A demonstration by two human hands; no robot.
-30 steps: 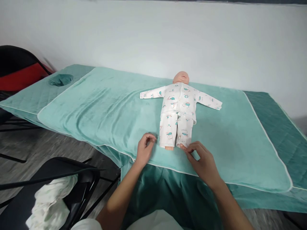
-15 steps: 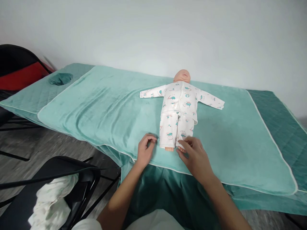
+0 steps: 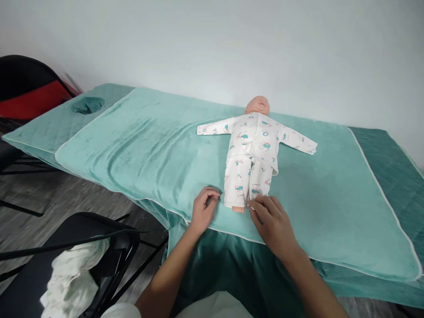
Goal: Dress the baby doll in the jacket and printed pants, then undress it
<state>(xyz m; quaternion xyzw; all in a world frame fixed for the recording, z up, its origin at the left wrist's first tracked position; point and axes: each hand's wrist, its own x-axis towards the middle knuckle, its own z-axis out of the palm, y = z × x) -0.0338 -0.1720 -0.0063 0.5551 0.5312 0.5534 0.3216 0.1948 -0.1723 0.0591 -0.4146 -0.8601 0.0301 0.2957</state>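
Observation:
A baby doll (image 3: 257, 105) lies on its back, arms spread, head toward the wall. It wears a white printed jacket (image 3: 253, 137) and matching trousers (image 3: 236, 181). My right hand (image 3: 273, 223) is at the hem of the trouser leg on the right, thumb and forefinger pinched on the cloth there; it hides that foot. The other foot (image 3: 238, 209) pokes out below its hem. Just left of the trousers, my left hand (image 3: 204, 210) rests on the mat with fingers loosely curled and a gap to the thumb, holding nothing.
A teal velvet mat (image 3: 159, 132) covers the bed, wrinkled on the left. The bed's far left end has a face hole (image 3: 88, 105). A black folding chair (image 3: 124, 247) at lower left bears crumpled white cloth (image 3: 71, 282). Another chair (image 3: 29, 97) stands behind, against the wall.
My right hand has shifted slightly and now covers the foot that showed beside it, its finger and thumb closed together at the hem. My left hand stays beside the trousers. The view moved slightly.

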